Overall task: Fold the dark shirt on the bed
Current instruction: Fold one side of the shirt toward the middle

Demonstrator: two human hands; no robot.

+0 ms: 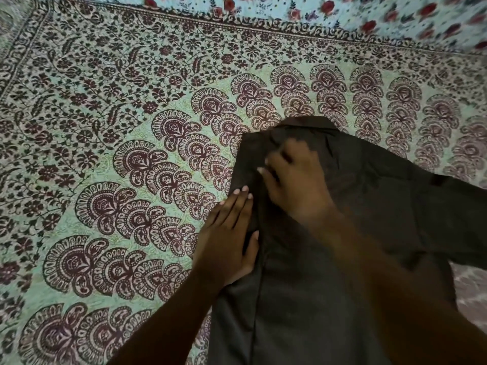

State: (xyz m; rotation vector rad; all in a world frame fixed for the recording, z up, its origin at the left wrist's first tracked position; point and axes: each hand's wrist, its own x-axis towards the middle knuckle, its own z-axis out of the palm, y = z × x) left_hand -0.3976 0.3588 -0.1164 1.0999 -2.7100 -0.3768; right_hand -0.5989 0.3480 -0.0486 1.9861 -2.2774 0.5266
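Dark shirt (355,219): spread on the bed's patterned bedspread (118,127), collar (305,123) at the far end. Left hand (226,238): flat, fingers straight, pressing the shirt's left edge. Right hand (292,180): on the fabric below the collar, blurred; grip cannot be told. Floral sheet (369,11): beyond the bedspread.

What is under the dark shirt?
The shirt lies on a patterned bedsheet, which shows beside it. The part of the sheet right beneath the shirt is covered, so anything else lying there cannot be seen.
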